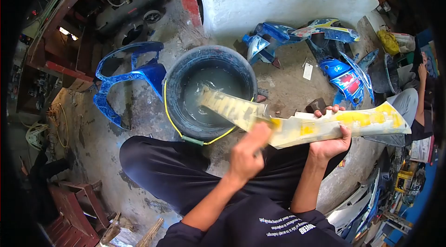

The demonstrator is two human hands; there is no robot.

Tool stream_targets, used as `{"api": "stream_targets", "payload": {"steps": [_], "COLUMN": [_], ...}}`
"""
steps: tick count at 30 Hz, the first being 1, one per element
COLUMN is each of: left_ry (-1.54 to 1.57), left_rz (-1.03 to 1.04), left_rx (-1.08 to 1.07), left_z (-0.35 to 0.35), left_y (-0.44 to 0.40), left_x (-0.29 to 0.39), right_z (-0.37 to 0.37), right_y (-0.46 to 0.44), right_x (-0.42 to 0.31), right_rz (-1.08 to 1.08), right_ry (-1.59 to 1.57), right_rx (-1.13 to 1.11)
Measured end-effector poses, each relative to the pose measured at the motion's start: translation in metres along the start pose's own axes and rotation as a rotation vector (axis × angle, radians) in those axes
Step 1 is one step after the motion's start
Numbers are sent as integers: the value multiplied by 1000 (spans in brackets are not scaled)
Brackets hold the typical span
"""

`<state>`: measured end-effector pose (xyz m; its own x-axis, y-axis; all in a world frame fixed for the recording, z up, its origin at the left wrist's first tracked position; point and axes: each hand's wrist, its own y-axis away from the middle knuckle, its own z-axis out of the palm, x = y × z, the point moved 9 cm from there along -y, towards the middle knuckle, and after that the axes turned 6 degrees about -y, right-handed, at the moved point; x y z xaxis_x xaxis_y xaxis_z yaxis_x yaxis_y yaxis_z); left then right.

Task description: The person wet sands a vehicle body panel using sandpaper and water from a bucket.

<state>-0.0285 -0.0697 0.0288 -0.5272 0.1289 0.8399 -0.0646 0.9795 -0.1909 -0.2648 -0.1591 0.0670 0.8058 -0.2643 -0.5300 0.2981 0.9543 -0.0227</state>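
Right hand: fingers wrapped around panel above lap, one end over bucket. Left hand: fingers curled on small pad. Caution: one-handed support could let panel slip under pad pressure.

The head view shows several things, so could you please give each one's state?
Long panel: gripped in the right hand, patched yellow
Bucket: upright, uncovered, part-filled
Water: cloudy
Bucket handle: folded down
Blue frame: on the floor, scuffed
White card: lying on the floor
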Motion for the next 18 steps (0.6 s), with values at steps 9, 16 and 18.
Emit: {"api": "stream_targets", "payload": {"steps": [9,16,18], "left_ry": [17,71,-12], "left_rz": [-100,-39,-212], "left_rx": [28,31,50], "left_z": [0,5,1], "left_y": [3,7,1], "left_x": [-15,21,-15], "right_z": [-13,-5,-7], "right_y": [2,5,5], "right_x": [-1,0,2], "right_rz": [27,29,39], "right_ry": [39,61,69], "right_rx": [46,51,76]}}
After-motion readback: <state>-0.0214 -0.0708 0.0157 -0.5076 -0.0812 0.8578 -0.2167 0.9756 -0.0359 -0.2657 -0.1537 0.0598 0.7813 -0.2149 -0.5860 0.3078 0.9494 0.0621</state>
